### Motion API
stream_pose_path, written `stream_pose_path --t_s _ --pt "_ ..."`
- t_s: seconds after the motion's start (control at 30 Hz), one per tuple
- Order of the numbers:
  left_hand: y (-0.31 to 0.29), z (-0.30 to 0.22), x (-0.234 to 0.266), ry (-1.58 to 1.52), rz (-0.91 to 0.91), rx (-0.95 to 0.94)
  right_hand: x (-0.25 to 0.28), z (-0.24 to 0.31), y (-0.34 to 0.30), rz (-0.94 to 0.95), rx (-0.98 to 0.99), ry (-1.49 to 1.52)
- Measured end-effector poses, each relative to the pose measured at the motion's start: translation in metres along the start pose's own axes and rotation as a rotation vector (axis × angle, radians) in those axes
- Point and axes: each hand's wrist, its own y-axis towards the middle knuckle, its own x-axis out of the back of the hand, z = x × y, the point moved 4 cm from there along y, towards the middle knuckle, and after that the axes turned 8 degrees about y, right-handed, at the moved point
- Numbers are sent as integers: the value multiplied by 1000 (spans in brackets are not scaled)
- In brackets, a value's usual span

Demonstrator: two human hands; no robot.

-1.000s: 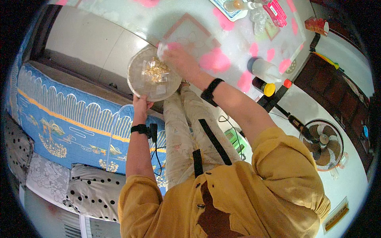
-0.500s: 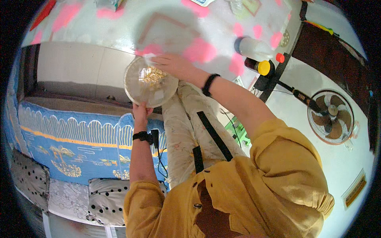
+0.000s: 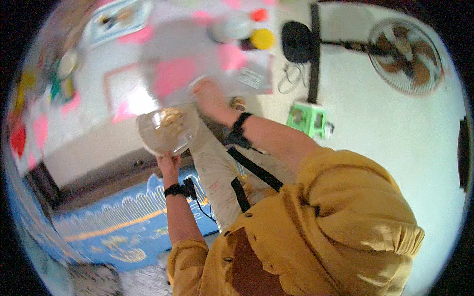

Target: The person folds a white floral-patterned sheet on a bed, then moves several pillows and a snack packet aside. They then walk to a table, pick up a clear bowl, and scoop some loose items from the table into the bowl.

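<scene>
My left hand (image 3: 169,161) grips the near rim of a round, see-through bowl (image 3: 149,137), fingers closed on it. The bowl is held tilted above my lap, beside the table edge. Pale yellowish small pieces (image 3: 172,119) lie inside it; their kind is not clear. My right hand (image 3: 210,96) is apart from the bowl, over the edge of the table (image 3: 173,54) with the pink-patterned cover. Its fingers are blurred but look closed, with something whitish at their tips that I cannot make out.
On the table stand a whitish bottle (image 3: 232,27), a jar with a yellow lid (image 3: 262,39) and a blue-white tray (image 3: 118,22). A fan (image 3: 405,54) and a green stool (image 3: 307,120) are at the right. A blue cloth-covered seat (image 3: 143,217) is at the left.
My right hand has left the bowl's rim and moved right, over the table edge. My left hand still holds the bowl. The whole view has turned, bringing the green stool into fuller sight.
</scene>
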Motion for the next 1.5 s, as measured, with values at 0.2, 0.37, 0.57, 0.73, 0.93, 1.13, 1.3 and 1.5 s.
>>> stream_pose_path --t_s 0.2,0.37,0.57,0.73,0.93,1.13,1.3,1.5 --pt "-13 12 -41 -25 -6 13 -11 26 -73 -33 86 842" --pt "-19 31 -95 -103 85 67 17 -26 -104 -73 -13 817" --pt "-27 66 -145 -50 -9 262 35 -90 -137 -89 -183 847" --pt "-24 96 -165 -14 109 220 48 -132 -170 -187 -322 863" --pt "-34 125 -184 -73 -60 272 40 -194 -204 -160 -395 833" --pt "-79 141 -227 -105 -2 203 39 -223 -219 -154 -458 1095" --pt "-103 148 -247 1012 424 -231 41 -213 -220 -219 -525 1097" --pt "-112 140 -237 133 213 388 38 -190 -243 -329 -584 1039"
